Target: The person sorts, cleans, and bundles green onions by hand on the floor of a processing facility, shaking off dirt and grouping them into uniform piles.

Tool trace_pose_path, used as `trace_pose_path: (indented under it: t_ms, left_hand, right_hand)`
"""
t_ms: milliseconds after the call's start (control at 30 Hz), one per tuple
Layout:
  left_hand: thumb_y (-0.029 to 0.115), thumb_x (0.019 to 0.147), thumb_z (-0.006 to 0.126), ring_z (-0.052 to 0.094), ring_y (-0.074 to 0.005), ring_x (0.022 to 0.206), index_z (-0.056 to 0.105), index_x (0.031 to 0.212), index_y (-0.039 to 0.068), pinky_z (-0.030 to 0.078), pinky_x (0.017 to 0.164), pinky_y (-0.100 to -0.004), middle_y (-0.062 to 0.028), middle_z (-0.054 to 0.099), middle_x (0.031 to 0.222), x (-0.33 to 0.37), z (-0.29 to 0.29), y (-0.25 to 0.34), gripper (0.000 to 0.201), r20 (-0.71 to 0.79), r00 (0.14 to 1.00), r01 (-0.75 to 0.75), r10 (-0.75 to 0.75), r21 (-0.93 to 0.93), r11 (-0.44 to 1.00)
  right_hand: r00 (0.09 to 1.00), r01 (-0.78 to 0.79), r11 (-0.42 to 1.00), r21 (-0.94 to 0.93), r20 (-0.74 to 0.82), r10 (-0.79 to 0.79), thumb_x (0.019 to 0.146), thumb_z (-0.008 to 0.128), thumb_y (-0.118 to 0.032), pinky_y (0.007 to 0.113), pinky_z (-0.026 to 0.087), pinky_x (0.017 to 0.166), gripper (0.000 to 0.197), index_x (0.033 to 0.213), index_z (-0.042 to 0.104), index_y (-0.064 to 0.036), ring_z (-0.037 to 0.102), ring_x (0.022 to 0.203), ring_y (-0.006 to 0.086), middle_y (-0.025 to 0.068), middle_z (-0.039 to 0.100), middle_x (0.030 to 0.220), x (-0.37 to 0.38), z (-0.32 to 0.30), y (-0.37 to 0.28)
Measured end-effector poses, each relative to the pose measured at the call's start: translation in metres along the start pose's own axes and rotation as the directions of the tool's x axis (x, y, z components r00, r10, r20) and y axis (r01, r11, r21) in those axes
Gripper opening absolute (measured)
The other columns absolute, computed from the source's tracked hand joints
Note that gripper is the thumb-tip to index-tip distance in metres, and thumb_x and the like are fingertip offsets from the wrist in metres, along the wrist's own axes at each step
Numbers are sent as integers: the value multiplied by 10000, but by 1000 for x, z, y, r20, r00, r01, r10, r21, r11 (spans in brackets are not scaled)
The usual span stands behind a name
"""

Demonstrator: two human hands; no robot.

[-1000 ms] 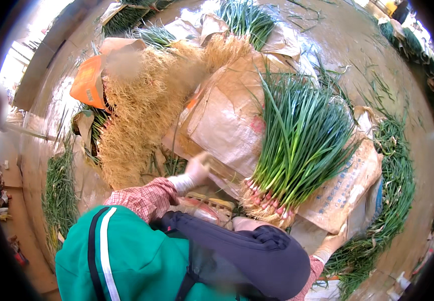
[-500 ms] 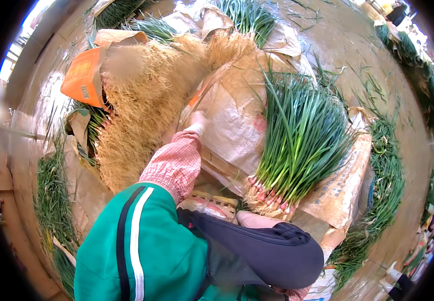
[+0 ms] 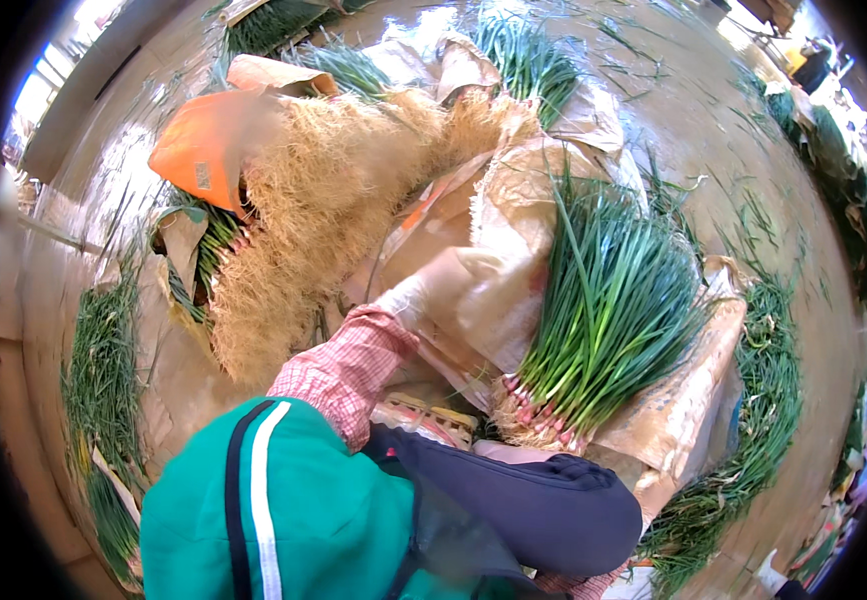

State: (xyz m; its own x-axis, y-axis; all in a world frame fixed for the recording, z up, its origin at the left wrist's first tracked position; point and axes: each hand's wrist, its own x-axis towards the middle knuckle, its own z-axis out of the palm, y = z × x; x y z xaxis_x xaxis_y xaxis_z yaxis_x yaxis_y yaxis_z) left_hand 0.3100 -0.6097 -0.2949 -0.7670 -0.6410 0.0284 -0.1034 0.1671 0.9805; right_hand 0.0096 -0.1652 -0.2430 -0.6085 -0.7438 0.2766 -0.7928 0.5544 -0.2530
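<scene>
A pale brown woven sack [image 3: 488, 320] lies in the middle, with a loose, rumpled fold at its upper part. My left hand [image 3: 443, 280], blurred, is closed on this sack. To the right, a thick bunch of green onions [image 3: 608, 320] lies on another sack [image 3: 668, 415], pinkish bulbs and roots toward me. My right hand [image 3: 655, 492] is at that sack's lower corner, beyond my knee; its fingers are mostly hidden. A large pile of green onions [image 3: 298, 220] spreads left of the middle sack, its tan roots facing me.
An orange sack [image 3: 193, 150] covers part of the left pile. More green onions [image 3: 525, 60] lie at the far side. Loose green leaves heap on the left [image 3: 103, 370] and right [image 3: 768, 400]. A patterned basket-like thing [image 3: 423, 418] sits by my knee.
My left hand has moved right with the middle sack's edge, which now stands up in a fold. The view has shifted slightly; my right hand stays by the right sack's corner.
</scene>
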Motion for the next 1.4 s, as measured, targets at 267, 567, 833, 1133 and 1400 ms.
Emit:
trace_pose_path:
  t_ms: [267,567,833,1133,1400]
  left_hand:
    - [333,808,658,586,-172,888,662,1045,-7,454,797,-285,-94,663,931,49,204,121,415,561,785,481,-263,-284,830]
    - [251,839,610,656,-303,876,691,1030,102,511,791,-362,-176,673,948,57,227,107,255,174,973,106,-152,248,963]
    - [214,831,644,646,-225,805,679,990,-13,500,771,-312,-163,684,900,82,171,191,279,-31,995,-91,95,103,991]
    - [111,865,578,628,-169,768,631,996,-40,510,708,-285,-98,666,888,79,77,274,207,-96,914,-388,394,-486,783]
    - [140,873,561,610,-245,700,583,844,-13,520,677,-366,-120,622,824,93,17,359,158,-184,952,-289,243,-800,526]
  right_hand:
    - [869,-435,594,676,489,80,905,602,-98,257,431,934,308,1189,599,21,579,1028,137,106,651,1117,82,-2,-126]
    - [800,-600,415,684,525,290,862,592,-52,269,453,883,402,1255,537,15,603,961,164,122,642,1038,15,-13,-68]
    - [754,-607,771,190,443,485,885,521,-116,294,480,815,324,1162,581,40,641,903,224,164,669,1025,-136,-98,33]
    - [645,-747,645,160,411,644,854,503,-81,275,516,707,380,1189,545,92,632,825,193,177,627,1072,-238,-177,120]
    - [545,-837,528,143,308,780,878,501,-119,264,511,551,351,1171,566,63,645,719,195,156,649,895,-328,-241,219]
